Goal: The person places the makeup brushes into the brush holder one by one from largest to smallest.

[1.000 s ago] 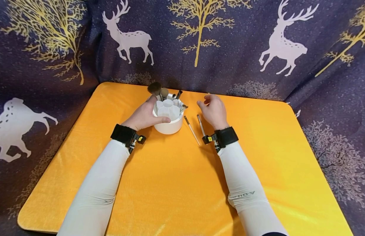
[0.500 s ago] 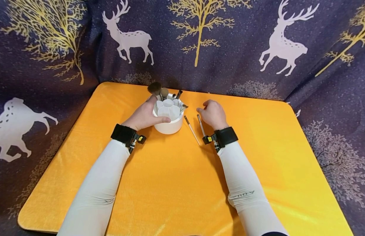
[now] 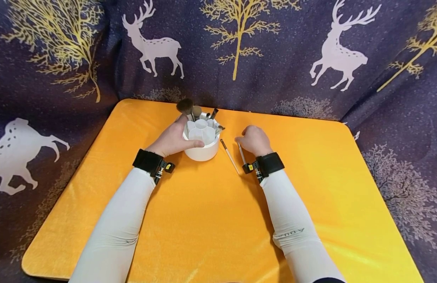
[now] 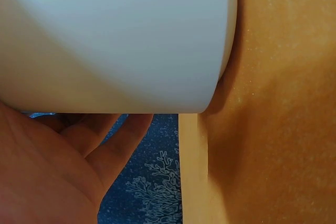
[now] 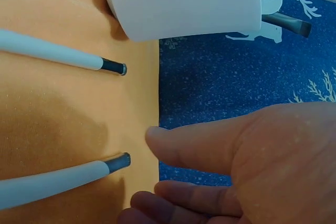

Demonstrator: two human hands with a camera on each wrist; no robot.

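Note:
My left hand (image 3: 172, 137) grips the side of a white round brush holder (image 3: 202, 148), fingers and thumb curled round its wall (image 4: 115, 40). Several makeup brushes (image 3: 185, 105) stand in its compartments. Two thin white-handled brushes lie on the orange table: one (image 3: 229, 156) beside the holder, the other (image 3: 241, 153) right of it. My right hand (image 3: 253, 140) hovers low over the second brush's far end. In the right wrist view its thumb (image 5: 199, 145) and curled fingers (image 5: 173, 203) stand apart, just next to the brush's dark tip (image 5: 122, 162), holding nothing.
The orange table (image 3: 211, 220) has rounded corners and its back edge runs right behind the holder. A dark curtain with deer and gold trees (image 3: 239, 51) hangs behind and drapes round the sides.
My right hand has come down and toward me, from raised and spread to low over the right brush's end with fingers curled in. The left hand and holder have not moved.

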